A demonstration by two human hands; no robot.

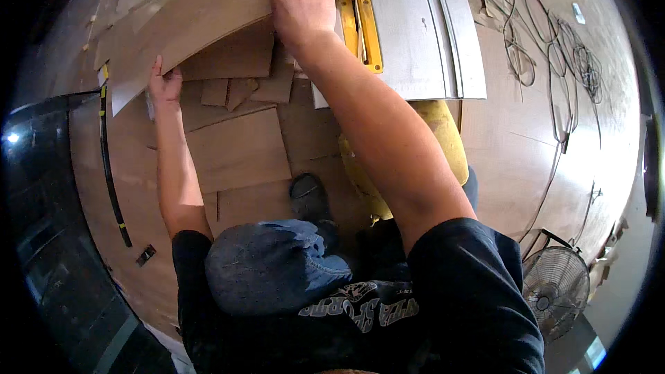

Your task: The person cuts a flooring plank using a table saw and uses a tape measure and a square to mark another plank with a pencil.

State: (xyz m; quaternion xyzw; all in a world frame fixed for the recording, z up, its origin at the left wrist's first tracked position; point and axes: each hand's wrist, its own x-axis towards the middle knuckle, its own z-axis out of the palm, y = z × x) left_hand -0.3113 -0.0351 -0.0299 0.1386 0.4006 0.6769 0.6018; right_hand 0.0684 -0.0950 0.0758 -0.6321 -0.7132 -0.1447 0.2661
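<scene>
A long, thin wood-look plank (201, 17) slants across the upper left, its near left corner raised off the floor. My left hand (165, 88) grips its near edge, thumb up and the other fingers partly hidden beneath. At the plank's right part, my right hand (301, 1) lies over it with fingers curled; the palm side is hidden. Just right of that hand, a yellow straight-edged tool (373, 41) lies along the left side of a grey panel (409, 24). A rounded yellow object (445, 135) stands under the panel's near end, partly behind my right arm.
Brown plank offcuts (239, 145) lie on the floor below my hands. A black strip with yellow bands (109, 159) and a small dark object (146, 255) are at the left. Tangled cables (578, 62) spread at the right, with a round fan (554, 291) nearer me.
</scene>
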